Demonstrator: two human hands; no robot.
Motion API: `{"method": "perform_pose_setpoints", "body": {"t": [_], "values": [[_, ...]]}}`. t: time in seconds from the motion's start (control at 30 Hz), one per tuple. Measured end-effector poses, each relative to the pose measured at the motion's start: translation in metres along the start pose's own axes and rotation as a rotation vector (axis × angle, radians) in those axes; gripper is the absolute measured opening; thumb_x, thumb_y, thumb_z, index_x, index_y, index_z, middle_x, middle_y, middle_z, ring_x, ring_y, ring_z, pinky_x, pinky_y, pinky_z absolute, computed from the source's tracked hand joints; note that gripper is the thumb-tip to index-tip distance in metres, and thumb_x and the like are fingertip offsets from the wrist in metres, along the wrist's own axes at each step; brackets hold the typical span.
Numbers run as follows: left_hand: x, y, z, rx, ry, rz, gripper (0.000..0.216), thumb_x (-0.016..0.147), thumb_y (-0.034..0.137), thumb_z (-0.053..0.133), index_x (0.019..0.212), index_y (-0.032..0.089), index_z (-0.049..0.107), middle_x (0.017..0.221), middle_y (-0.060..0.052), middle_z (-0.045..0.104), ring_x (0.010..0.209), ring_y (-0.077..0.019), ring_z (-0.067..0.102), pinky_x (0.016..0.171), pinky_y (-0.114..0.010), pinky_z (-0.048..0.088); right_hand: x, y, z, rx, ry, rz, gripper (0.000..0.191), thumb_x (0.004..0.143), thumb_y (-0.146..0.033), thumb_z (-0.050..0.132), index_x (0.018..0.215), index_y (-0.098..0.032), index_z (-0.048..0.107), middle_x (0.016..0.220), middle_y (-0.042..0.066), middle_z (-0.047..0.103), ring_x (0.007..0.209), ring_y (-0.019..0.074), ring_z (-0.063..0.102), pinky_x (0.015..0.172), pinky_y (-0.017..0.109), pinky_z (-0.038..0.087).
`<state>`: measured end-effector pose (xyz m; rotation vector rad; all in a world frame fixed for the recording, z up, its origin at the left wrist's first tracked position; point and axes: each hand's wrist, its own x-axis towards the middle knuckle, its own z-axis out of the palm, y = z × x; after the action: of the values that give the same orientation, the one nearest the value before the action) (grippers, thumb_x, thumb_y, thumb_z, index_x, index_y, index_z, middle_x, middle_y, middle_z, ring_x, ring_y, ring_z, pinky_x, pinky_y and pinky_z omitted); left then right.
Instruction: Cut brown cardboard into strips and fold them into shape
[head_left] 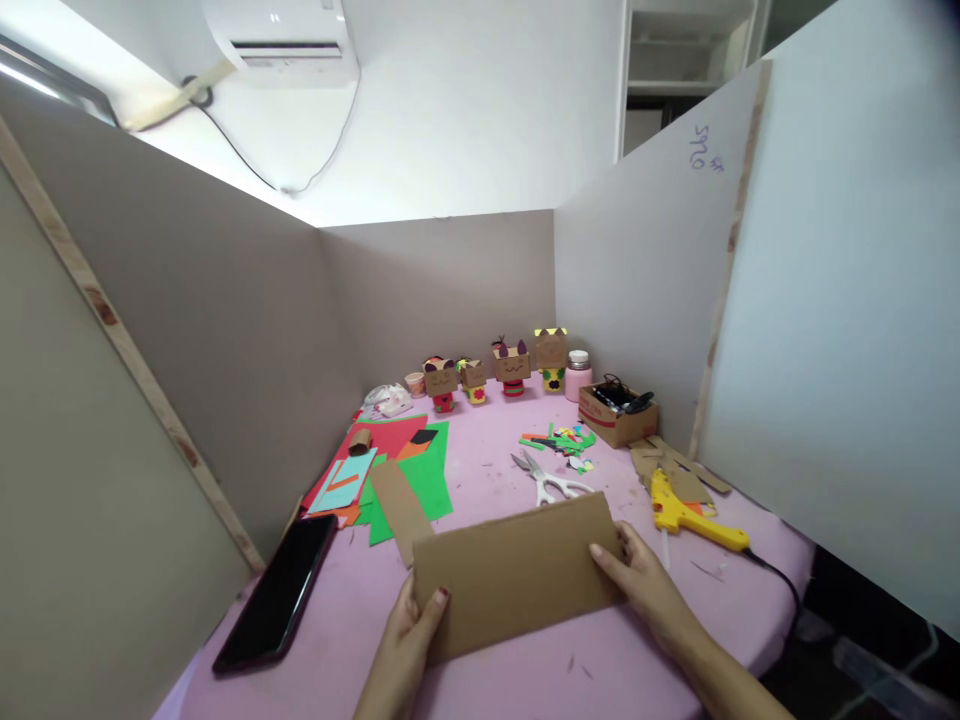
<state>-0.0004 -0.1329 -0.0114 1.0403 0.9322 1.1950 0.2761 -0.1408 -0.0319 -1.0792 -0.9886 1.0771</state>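
Note:
I hold a long brown cardboard strip just above the pink table, one hand at each end. My left hand grips its left end with the thumb on top. My right hand grips its right end the same way. White-handled scissors lie just beyond the strip. A yellow glue gun lies right of my right hand, its black cord running off the table edge.
Coloured paper sheets and a smaller cardboard piece lie at left, a black phone near the left edge. Several cardboard box figures, a pink jar, a small cardboard box and paper scraps sit at the back. Partition boards enclose the table.

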Motion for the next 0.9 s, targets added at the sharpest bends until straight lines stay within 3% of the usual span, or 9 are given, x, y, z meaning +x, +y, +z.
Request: {"method": "perform_pose_setpoints", "body": {"t": [0.13, 0.23, 0.4, 0.57, 0.73, 0.9], "values": [[0.001, 0.004, -0.001, -0.081, -0.016, -0.095, 0.051, 0.081, 0.032, 0.052, 0.129, 0.016, 0.041, 0.122, -0.012, 0.061, 0.113, -0.0241, 0.053, 0.096, -0.037, 0.04, 0.002, 0.002, -0.002, -0.047, 0.03, 0.054, 0.022, 0.072, -0.04, 0.065, 0.077, -0.021, 0.053, 0.072, -0.002, 0.067, 0.069, 0.0208, 0.062, 0.059, 0.03, 0.047], [0.002, 0.003, -0.001, -0.103, 0.009, -0.108, 0.054, 0.08, 0.032, 0.054, 0.129, 0.016, 0.04, 0.12, -0.013, 0.062, 0.111, -0.0252, 0.055, 0.093, -0.039, 0.042, 0.003, 0.0, -0.004, -0.049, 0.02, 0.088, 0.025, 0.072, -0.044, 0.063, 0.076, -0.021, 0.053, 0.065, -0.002, 0.068, 0.063, 0.0206, 0.062, 0.055, 0.029, 0.046], [-0.003, 0.0, 0.0, -0.043, 0.085, 0.018, 0.055, 0.076, 0.034, 0.059, 0.127, 0.022, 0.044, 0.123, -0.008, 0.06, 0.112, -0.0244, 0.054, 0.093, -0.035, 0.043, -0.001, -0.005, -0.003, 0.002, -0.024, 0.019, 0.029, 0.073, -0.042, 0.061, 0.093, -0.024, 0.053, 0.093, 0.002, 0.07, 0.086, 0.0228, 0.063, 0.075, 0.033, 0.048], [-0.007, -0.001, -0.001, 0.118, 0.157, 0.115, 0.052, 0.075, 0.034, 0.059, 0.123, 0.019, 0.049, 0.123, -0.008, 0.06, 0.118, -0.0244, 0.048, 0.096, -0.032, 0.038, -0.005, -0.004, -0.004, -0.033, -0.022, 0.001, 0.03, 0.074, -0.024, 0.054, 0.105, -0.026, 0.053, 0.113, 0.002, 0.063, 0.113, 0.0241, 0.05, 0.094, 0.035, 0.038], [-0.009, -0.002, -0.001, 0.152, 0.186, 0.114, 0.051, 0.071, 0.024, 0.054, 0.122, 0.016, 0.051, 0.119, -0.009, 0.061, 0.115, -0.0268, 0.049, 0.099, -0.037, 0.035, -0.006, -0.004, -0.005, -0.129, -0.075, 0.004, 0.05, 0.071, -0.015, 0.046, 0.12, -0.024, 0.05, 0.122, 0.001, 0.059, 0.12, 0.0239, 0.044, 0.099, 0.035, 0.034], [-0.011, -0.004, -0.001, 0.185, 0.181, 0.132, 0.058, 0.064, 0.012, 0.051, 0.122, 0.016, 0.05, 0.124, -0.008, 0.057, 0.123, -0.0245, 0.041, 0.103, -0.034, 0.03, -0.007, 0.0, -0.004, -0.162, -0.097, 0.003, 0.057, 0.071, -0.014, 0.046, 0.127, -0.023, 0.041, 0.13, 0.003, 0.052, 0.124, 0.0225, 0.04, 0.104, 0.037, 0.031]]}}
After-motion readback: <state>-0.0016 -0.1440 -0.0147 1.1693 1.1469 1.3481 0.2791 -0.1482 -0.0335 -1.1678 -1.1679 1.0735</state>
